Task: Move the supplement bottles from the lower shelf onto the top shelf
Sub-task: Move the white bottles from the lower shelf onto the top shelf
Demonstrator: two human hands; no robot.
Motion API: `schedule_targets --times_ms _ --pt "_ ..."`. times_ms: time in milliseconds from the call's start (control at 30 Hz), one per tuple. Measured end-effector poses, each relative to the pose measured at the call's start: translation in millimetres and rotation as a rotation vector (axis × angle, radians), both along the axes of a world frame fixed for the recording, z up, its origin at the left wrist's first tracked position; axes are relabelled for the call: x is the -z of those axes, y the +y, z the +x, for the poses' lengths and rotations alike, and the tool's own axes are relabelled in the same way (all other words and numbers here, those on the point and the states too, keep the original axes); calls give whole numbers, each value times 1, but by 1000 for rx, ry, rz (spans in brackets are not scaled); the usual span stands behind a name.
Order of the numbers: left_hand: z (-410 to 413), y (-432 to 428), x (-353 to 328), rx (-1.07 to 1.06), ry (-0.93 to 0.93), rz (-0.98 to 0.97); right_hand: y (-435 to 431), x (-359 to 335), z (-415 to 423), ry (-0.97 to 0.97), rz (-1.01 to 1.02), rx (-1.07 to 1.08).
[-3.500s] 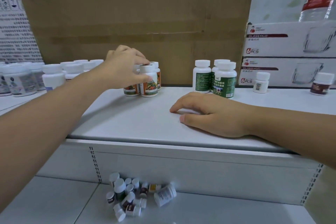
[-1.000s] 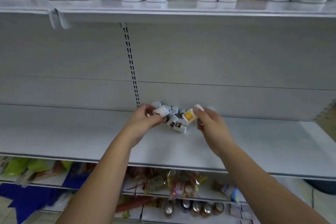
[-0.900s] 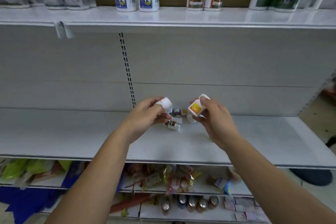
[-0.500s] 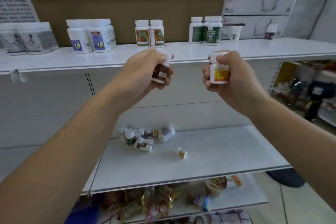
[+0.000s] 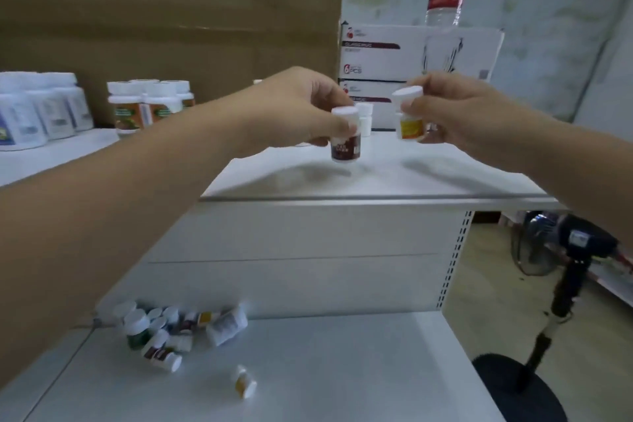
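Head view: left hand (image 5: 301, 110) pinching a brown bottle (image 5: 345, 139) near its white cap, thumb in front, remaining fingers behind. Bottle upright, held just above the top shelf (image 5: 376, 178), a shadow directly beneath; not yet set down. Right hand (image 5: 455, 113) pinching a yellow bottle (image 5: 408, 120) at cap and shoulder, slightly tilted, held above the same shelf, further back and to the right. Both forearms extended forward and roughly level, wrists turned inward, hands near each other but apart. Handling, judged from appearance: small rigid plastic, light, smooth-walled, probably slippery on the label; narrow base, so likely to tip if released off-vertical. Best hold: fingertip pinch across the cap or just below it, base left free for placement. Behind the brown bottle, a small white bottle (image 5: 363, 118) standing before stacked boxes (image 5: 411, 58). Further left on the top shelf, orange-label bottles (image 5: 150, 106) and larger white ones (image 5: 37, 113). On the lower shelf (image 5: 342, 370), a heap of bottles (image 5: 178, 329) lying against the back panel, one loose bottle (image 5: 244, 384) apart in front; much transfer apparently remaining.
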State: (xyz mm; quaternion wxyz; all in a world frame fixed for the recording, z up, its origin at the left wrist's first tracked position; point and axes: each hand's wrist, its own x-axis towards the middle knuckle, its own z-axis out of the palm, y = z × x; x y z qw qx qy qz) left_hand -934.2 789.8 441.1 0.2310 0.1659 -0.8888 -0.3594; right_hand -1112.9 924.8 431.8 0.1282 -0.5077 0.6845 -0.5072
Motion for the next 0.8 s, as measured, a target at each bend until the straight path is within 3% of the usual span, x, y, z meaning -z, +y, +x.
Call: schedule_targets --times_ms 167,333,600,800 --pt "-62 -7 -6 -96 -176 -265 -24 5 -72 121 156 6" --pt "-101 -14 -12 -152 -279 -395 -63 5 -102 180 189 39" --pt "-113 -29 -11 -127 -265 -329 -105 10 -116 342 171 124" --pt "-112 -32 -7 -126 -235 -282 -104 15 -117 343 173 133"
